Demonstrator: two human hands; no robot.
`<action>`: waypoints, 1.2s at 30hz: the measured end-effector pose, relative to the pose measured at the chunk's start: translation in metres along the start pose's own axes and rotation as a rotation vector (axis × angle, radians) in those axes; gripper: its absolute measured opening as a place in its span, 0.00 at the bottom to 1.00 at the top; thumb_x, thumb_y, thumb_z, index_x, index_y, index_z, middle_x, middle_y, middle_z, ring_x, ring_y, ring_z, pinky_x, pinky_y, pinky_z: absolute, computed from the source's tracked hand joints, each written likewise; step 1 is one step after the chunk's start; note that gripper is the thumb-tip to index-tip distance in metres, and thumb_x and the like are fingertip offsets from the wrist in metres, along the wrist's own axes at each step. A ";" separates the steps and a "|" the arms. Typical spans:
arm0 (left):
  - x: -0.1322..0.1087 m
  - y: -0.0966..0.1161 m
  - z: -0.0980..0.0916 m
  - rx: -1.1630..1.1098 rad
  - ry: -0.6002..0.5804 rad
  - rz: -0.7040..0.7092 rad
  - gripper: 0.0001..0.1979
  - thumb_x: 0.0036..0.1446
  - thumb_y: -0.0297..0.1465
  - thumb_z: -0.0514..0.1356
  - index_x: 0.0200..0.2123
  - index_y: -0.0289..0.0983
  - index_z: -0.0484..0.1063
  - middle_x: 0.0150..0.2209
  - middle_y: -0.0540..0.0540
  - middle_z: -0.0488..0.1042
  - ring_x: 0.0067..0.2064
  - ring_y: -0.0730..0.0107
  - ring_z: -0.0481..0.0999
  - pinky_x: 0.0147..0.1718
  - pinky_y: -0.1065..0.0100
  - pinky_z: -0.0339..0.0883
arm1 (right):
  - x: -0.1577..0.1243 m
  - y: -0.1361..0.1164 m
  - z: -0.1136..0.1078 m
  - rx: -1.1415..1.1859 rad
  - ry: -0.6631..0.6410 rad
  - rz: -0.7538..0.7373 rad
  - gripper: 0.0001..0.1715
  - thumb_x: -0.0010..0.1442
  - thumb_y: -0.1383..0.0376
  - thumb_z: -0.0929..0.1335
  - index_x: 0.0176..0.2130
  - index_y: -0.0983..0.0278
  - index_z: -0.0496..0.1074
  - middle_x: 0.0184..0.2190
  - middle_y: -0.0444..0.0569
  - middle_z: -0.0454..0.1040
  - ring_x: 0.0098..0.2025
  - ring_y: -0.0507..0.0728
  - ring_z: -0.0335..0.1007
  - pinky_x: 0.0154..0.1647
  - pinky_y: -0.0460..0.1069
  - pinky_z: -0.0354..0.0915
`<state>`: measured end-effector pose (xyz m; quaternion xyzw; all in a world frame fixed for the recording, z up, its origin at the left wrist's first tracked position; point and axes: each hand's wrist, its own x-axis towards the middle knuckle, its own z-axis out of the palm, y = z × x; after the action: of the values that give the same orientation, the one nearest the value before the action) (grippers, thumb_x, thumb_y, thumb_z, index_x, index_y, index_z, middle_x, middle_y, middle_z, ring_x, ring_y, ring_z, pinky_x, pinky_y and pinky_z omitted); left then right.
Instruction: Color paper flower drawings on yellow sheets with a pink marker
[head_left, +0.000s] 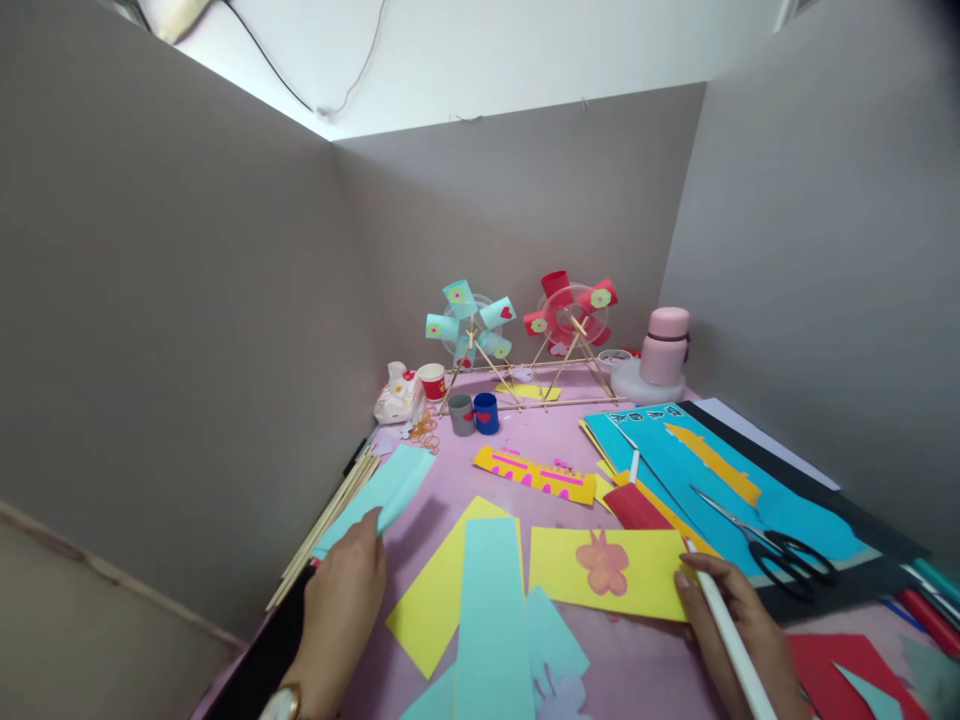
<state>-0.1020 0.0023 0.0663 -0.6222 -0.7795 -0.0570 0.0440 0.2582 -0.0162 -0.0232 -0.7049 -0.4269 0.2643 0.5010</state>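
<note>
My left hand (345,590) has its fingers closed on the near edge of a light blue paper strip (397,482), at the table's left side. In my right hand (742,625) is a white marker (726,622), its tip pointing away from me. The same hand's fingers meet the right end of a yellow paper strip (551,570) with a pink butterfly on it. Between my hands lie another light blue strip (491,610) and a yellow sheet (431,610), partly covered. A purple paper cutout (562,695) is at the bottom edge.
Black-handled scissors (780,550) rest on blue sheets (806,510) at right. Two paper wheels, one light blue (459,298) and one red (556,288), stand on stick frames behind. Nearby are small grey (460,418) and blue (486,400) rolls and a pink flask (664,355). Grey partitions (517,200) enclose the table.
</note>
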 end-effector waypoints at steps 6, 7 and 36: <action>-0.005 0.013 0.009 -0.009 0.031 0.061 0.26 0.58 0.26 0.48 0.59 0.20 0.54 0.60 0.21 0.52 0.61 0.33 0.51 0.53 0.40 0.48 | -0.002 -0.011 0.000 0.024 0.030 0.007 0.25 0.47 0.47 0.68 0.38 0.62 0.72 0.27 0.48 0.76 0.22 0.57 0.69 0.17 0.46 0.63; -0.007 0.019 0.012 -0.039 0.002 0.117 0.26 0.58 0.28 0.49 0.59 0.22 0.55 0.62 0.24 0.50 0.62 0.37 0.49 0.55 0.43 0.46 | -0.003 -0.013 -0.001 0.028 0.025 0.015 0.25 0.46 0.47 0.68 0.38 0.62 0.72 0.27 0.48 0.77 0.22 0.57 0.69 0.17 0.46 0.63; 0.019 0.044 0.038 -0.760 -0.156 0.296 0.11 0.63 0.34 0.53 0.44 0.34 0.68 0.42 0.45 0.73 0.42 0.64 0.74 0.42 0.59 0.67 | -0.008 -0.020 0.009 0.111 0.081 -0.004 0.22 0.50 0.47 0.66 0.36 0.61 0.71 0.19 0.43 0.72 0.17 0.55 0.66 0.15 0.46 0.61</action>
<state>-0.0631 0.0362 0.0328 -0.7021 -0.6059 -0.2868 -0.2402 0.2401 -0.0159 -0.0082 -0.6852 -0.3923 0.2579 0.5568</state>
